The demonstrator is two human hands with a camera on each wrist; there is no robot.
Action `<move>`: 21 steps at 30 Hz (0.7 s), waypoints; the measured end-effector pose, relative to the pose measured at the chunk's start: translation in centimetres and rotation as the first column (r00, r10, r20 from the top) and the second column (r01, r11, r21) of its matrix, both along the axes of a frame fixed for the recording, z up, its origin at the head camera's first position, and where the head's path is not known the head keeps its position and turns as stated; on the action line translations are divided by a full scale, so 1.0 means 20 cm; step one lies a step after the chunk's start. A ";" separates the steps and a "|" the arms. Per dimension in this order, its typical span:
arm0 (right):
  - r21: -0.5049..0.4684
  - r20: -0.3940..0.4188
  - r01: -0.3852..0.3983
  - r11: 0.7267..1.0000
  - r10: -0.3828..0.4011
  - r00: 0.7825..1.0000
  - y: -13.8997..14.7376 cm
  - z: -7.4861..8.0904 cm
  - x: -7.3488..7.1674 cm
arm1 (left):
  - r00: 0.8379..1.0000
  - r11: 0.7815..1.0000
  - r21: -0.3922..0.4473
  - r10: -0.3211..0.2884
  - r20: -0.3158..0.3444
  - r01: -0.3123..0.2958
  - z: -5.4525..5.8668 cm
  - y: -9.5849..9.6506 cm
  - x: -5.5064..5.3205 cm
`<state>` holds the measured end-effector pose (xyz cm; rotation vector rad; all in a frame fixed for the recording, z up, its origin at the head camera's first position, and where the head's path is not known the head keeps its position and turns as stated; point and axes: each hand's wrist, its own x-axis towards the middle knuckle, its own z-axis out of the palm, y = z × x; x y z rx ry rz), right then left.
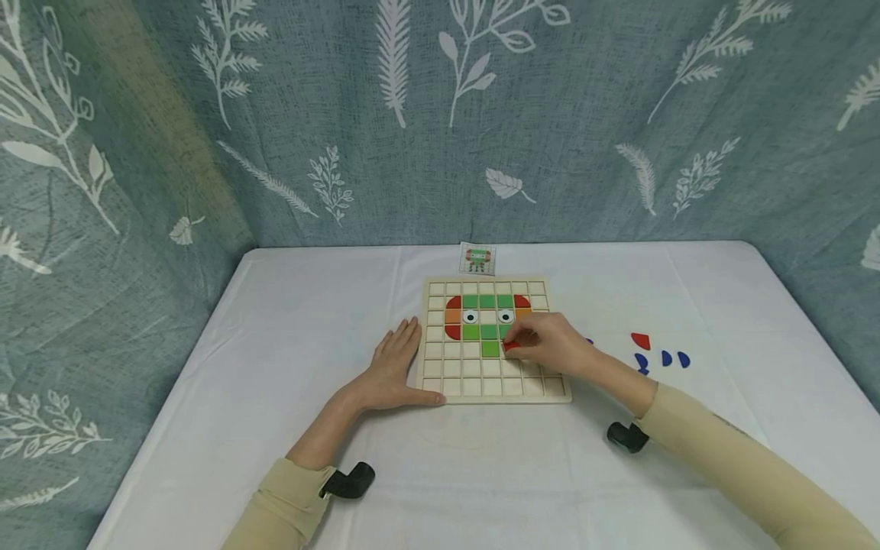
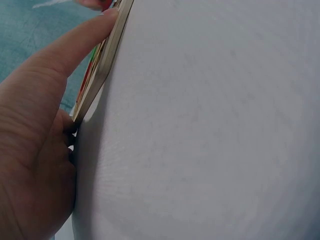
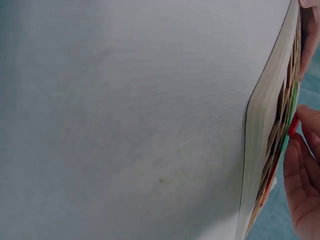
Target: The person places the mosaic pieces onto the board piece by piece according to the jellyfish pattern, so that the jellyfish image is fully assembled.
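A wooden grid board (image 1: 454,388) lies on the white table, with green, red and orange tiles and two eye tiles set in its upper cells. My right hand (image 1: 553,344) pinches a red tile (image 1: 512,345) over the board, just right of the lowest green tile (image 1: 490,349). In the right wrist view the red tile (image 3: 293,125) shows between thumb and fingers at the board's surface. My left hand (image 1: 393,374) lies with straight fingers along the board's left edge, its thumb on the lower left corner. The left wrist view shows that thumb (image 2: 75,42) against the board's rim.
Behind the board lies a small picture card (image 1: 477,259). To the right are a loose red tile (image 1: 641,341) and several blue half-round tiles (image 1: 666,358). A patterned curtain (image 1: 426,153) hangs behind the table (image 1: 330,305).
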<state>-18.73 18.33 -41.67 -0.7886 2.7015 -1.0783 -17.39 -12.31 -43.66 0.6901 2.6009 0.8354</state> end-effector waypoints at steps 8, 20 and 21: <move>0.000 -0.006 -0.038 0.999 0.038 0.999 -0.01 -0.02 -0.01 | 1.000 1.000 -0.002 0.001 -0.004 -0.001 0.00 0.00 0.00; 0.006 -0.012 -0.020 1.000 0.020 1.000 -0.02 -0.01 0.00 | 1.000 1.000 -0.005 -0.001 -0.001 0.001 0.01 0.00 0.01; 0.004 -0.011 -0.021 1.000 0.021 1.000 -0.02 -0.01 0.00 | 1.000 1.000 -0.005 -0.001 -0.002 0.001 0.01 0.00 0.01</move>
